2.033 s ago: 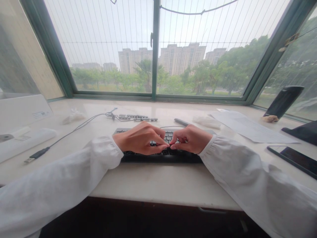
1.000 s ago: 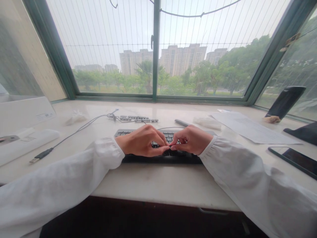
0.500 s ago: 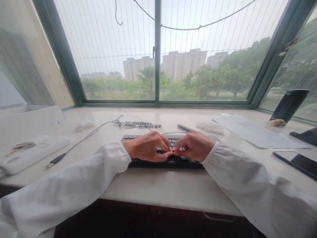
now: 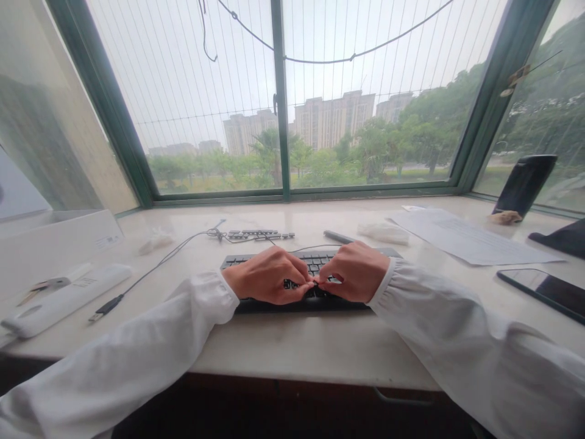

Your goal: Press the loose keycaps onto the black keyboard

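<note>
A black keyboard (image 4: 306,306) lies on the pale sill-like tabletop, partly covered by both hands. My left hand (image 4: 269,275) is over its left-middle part, thumb and index finger pinched together. My right hand (image 4: 356,271) mirrors it from the other side, also in a pinch. The two sets of fingertips meet just above the keys, and whatever small thing they hold is too tiny to make out. Behind the keyboard, rows of loose black keycaps (image 4: 253,235) lie beside a tangled cable (image 4: 176,250) that ends in a USB plug (image 4: 107,308).
To the left are a white power strip (image 4: 68,302), keys (image 4: 46,286) and a white box (image 4: 91,235). At the right lie paper sheets (image 4: 466,238), a phone (image 4: 543,289) and a dark upright object (image 4: 525,186). A dark stick-like item (image 4: 338,236) rests behind my right hand.
The view has tilted and shifted slightly. Both hands stay pinched together over the keyboard, with only a small shift at the fingertips.
</note>
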`<state>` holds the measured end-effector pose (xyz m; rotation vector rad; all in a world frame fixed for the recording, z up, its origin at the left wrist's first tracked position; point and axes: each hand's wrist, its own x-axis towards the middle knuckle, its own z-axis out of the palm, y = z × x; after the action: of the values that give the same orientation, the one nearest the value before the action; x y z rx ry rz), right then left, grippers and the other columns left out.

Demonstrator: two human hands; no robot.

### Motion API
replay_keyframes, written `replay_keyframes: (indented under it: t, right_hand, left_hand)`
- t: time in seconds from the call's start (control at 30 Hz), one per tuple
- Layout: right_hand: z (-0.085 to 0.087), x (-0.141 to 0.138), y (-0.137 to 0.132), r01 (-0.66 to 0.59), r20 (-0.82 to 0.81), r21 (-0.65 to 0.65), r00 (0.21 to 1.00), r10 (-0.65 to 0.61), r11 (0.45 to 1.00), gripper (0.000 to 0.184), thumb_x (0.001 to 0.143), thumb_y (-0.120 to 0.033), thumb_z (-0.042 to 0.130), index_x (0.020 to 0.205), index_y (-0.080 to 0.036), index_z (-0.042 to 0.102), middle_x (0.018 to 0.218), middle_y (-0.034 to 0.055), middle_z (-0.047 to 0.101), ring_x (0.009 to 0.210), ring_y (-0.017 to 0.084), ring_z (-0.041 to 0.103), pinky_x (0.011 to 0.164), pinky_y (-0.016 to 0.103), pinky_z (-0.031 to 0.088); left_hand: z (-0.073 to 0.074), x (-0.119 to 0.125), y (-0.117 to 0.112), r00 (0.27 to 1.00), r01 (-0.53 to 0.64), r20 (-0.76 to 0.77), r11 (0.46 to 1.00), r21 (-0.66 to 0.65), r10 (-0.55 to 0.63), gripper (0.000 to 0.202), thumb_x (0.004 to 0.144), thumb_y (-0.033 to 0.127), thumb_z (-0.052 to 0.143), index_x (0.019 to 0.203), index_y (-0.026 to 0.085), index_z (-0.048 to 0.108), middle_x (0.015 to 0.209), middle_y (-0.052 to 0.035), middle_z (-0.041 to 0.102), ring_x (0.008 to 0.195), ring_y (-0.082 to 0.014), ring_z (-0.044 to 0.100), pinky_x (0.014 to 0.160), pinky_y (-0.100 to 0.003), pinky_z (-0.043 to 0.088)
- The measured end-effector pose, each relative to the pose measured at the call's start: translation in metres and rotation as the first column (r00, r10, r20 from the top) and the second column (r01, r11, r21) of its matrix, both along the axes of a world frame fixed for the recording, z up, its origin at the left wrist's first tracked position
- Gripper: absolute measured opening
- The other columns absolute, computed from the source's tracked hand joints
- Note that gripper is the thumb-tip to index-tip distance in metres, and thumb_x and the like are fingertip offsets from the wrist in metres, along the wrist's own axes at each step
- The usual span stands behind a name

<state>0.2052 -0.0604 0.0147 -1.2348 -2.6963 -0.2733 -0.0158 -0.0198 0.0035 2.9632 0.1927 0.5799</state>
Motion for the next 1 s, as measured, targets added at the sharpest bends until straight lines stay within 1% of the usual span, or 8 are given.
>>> replay_keyframes:
  t: [0.17,0.33,0.47,0.57,0.7,0.8,0.9,1.0]
  right_hand:
    - [0.001,0.000,-0.007,-0.093,0.171,0.132,0.983,0.070,0.987,0.040,0.092,-0.034,0.047,0.067,-0.022,0.076,0.060,0.0087,0.071,0.053,0.017,0.062,0.050,0.031,0.015]
    - [-0.003,-0.003,-0.008,-0.114,0.200,0.171,0.977,0.079,0.979,0.034,0.086,-0.030,0.052,0.064,-0.019,0.074,0.059,0.0111,0.070,0.049,0.018,0.060,0.049,0.032,0.015]
    - [-0.005,0.004,-0.004,-0.140,0.083,0.150,0.988,0.129,0.979,0.031,0.086,-0.033,0.053,0.069,-0.023,0.077,0.055,0.0078,0.069,0.051,0.018,0.061,0.050,0.030,0.019]
    - [-0.004,0.012,0.001,-0.131,-0.109,0.165,0.983,0.150,0.978,0.034,0.090,-0.035,0.049,0.078,-0.026,0.079,0.049,0.0039,0.065,0.049,0.015,0.058,0.050,0.028,0.022]
    - [-0.004,0.015,0.006,-0.125,-0.280,0.227,0.942,0.187,0.966,0.033,0.090,-0.037,0.050,0.083,-0.025,0.080,0.043,-0.0007,0.057,0.043,0.011,0.052,0.050,0.026,0.025]
    - [-0.009,0.011,0.008,-0.166,-0.288,0.182,0.933,0.214,0.969,0.028,0.088,-0.035,0.054,0.082,-0.025,0.079,0.043,-0.0029,0.056,0.043,0.009,0.050,0.050,0.024,0.027]
    - [-0.015,0.006,0.008,-0.195,-0.227,0.091,0.951,0.211,0.977,0.022,0.084,-0.031,0.058,0.077,-0.026,0.078,0.045,-0.0034,0.057,0.045,0.010,0.052,0.051,0.023,0.027]
    - [-0.018,0.003,0.009,-0.135,-0.264,0.088,0.952,0.154,0.987,0.024,0.088,-0.030,0.055,0.086,-0.027,0.079,0.048,-0.0025,0.061,0.047,0.011,0.053,0.053,0.023,0.030]
  left_hand:
    - [0.002,0.000,-0.001,1.000,-0.005,-0.005,1.000,-0.006,0.005,0.020,0.089,0.021,0.058,0.084,0.019,0.077,0.091,-0.0059,0.076,0.073,-0.0127,0.070,0.064,-0.021,0.052]
    - [0.000,0.001,-0.001,1.000,0.004,-0.013,1.000,-0.021,-0.005,0.020,0.088,0.021,0.058,0.084,0.019,0.078,0.090,-0.0065,0.076,0.073,-0.0128,0.070,0.065,-0.020,0.053]
    - [0.000,0.001,0.002,1.000,0.011,0.017,1.000,-0.005,-0.011,0.020,0.088,0.020,0.059,0.086,0.019,0.078,0.090,-0.0062,0.077,0.072,-0.0131,0.071,0.064,-0.020,0.054]
    - [0.005,-0.002,0.007,0.988,0.001,0.156,1.000,0.021,-0.004,0.021,0.089,0.018,0.058,0.093,0.018,0.078,0.093,-0.0062,0.077,0.074,-0.0134,0.072,0.065,-0.021,0.056]
    - [0.010,-0.012,0.017,0.946,-0.110,0.318,0.987,0.116,0.068,0.019,0.089,0.018,0.059,0.089,0.017,0.078,0.091,-0.0054,0.078,0.075,-0.0134,0.072,0.068,-0.022,0.057]
    - [0.010,-0.020,0.027,0.924,-0.235,0.345,0.955,0.180,0.162,0.020,0.089,0.022,0.060,0.085,0.018,0.078,0.089,-0.0038,0.078,0.075,-0.0140,0.073,0.069,-0.023,0.057]
    - [0.008,-0.027,0.038,0.868,-0.409,0.380,0.894,0.181,0.320,0.025,0.092,0.027,0.056,0.083,0.018,0.079,0.088,-0.0033,0.078,0.076,-0.0148,0.072,0.069,-0.024,0.055]
    - [0.008,-0.034,0.050,0.787,-0.554,0.416,0.819,0.152,0.455,0.029,0.093,0.030,0.054,0.082,0.019,0.079,0.088,-0.0026,0.078,0.077,-0.0156,0.071,0.068,-0.024,0.052]
